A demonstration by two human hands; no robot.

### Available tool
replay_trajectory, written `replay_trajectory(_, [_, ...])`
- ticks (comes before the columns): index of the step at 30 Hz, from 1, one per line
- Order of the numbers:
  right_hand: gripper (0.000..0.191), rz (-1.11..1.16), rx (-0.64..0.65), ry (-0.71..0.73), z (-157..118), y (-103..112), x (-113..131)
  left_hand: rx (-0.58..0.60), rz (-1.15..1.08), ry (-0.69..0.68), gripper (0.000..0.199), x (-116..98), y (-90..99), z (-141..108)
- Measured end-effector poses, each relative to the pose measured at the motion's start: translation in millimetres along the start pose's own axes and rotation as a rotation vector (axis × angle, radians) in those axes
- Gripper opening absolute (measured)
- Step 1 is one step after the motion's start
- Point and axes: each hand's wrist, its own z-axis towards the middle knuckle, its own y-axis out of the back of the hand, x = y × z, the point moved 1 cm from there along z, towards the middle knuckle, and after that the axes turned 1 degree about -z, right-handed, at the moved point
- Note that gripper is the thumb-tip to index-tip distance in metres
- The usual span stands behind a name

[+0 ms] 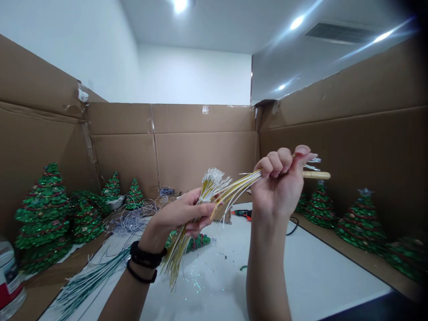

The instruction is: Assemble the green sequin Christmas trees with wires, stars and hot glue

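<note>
My left hand point(187, 211) is closed around a bundle of yellow and white wires point(175, 254) with clear beaded tips point(214, 178). A white tie circles the bundle just below those tips. My right hand point(279, 180), raised to the right, is closed on several more yellow and white strands point(245, 180) that stretch between both hands. Also in its grip is an awl-like tool with a wooden handle point(317, 175), its thin point showing on the left side. Clear tips of the strands stick out past my right thumb. Beneath my left hand lies a small green tree point(199, 241), partly hidden.
Green wires point(96, 276) and tangled pale wire point(133, 218) lie on the left of the white table point(321, 267). Decorated trees point(43, 214) stand along both sides. An orange and black glue gun point(241, 213) lies behind. Cardboard walls point(203, 151) enclose the table; a bottle point(10, 281) stands left.
</note>
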Motion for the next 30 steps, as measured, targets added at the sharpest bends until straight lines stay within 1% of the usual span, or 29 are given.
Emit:
replay_trajectory(2, [0.032,-0.001,-0.021,0.038,-1.6,-0.8,1.8,0.001,0.034,0.003,0.031,0.7,2.9,-0.5])
replay_trajectory(4, [0.03,0.019,-0.043,0.081,-2.6,-0.5,7.1,0.002,0.147,0.029,0.032,-0.2,6.8,-2.6])
replay_trajectory(7, [0.03,0.047,-0.084,0.154,-2.3,2.1,23.4,-0.068,0.27,0.04,0.033,-5.1,14.7,-9.2])
replay_trajectory(10, [0.035,-0.002,-0.127,0.205,-2.4,2.8,40.1,-0.169,0.221,-0.015,0.031,-11.1,22.6,-18.0])
replay_trajectory(12, [0.033,-0.086,-0.13,0.236,-4.7,0.1,42.0,-0.205,0.167,-0.051,0.032,-13.8,25.4,-23.4])
replay_trajectory(13, [0.029,-0.144,-0.114,0.251,-6.5,-1.8,38.9,-0.209,0.142,-0.062,0.032,-14.6,25.7,-25.5])
replay_trajectory(15, [0.018,-0.303,-0.027,0.228,-10.4,-5.6,25.1,-0.208,0.095,-0.084,0.031,-15.6,24.3,-28.5])
replay_trajectory(16, [0.015,-0.397,0.046,0.176,-12.1,-6.8,15.6,-0.205,0.072,-0.096,0.03,-15.9,23.0,-29.3])
replay_trajectory(19, [0.016,-0.629,0.315,-0.101,-15.7,-7.6,-13.6,-0.193,0.033,-0.125,0.028,-16.4,18.7,-29.7])
replay_trajectory(21, [0.021,-0.689,0.463,-0.263,-17.5,-7.3,-26.4,-0.185,0.016,-0.141,0.028,-16.5,16.8,-29.2])
replay_trajectory(22, [0.023,-0.691,0.518,-0.316,-18.4,-7.6,-30.1,-0.184,0.002,-0.149,0.027,-16.3,16.5,-28.9])
replay_trajectory(25, [0.023,-0.636,0.622,-0.385,-21.9,-10.7,-34.6,-0.159,-0.059,-0.186,0.025,-15.3,17.3,-27.4])
replay_trajectory(30, [0.019,-0.522,0.657,-0.406,-27.9,-15.5,-37.1,-0.035,-0.197,-0.218,0.025,-11.3,18.9,-22.9])
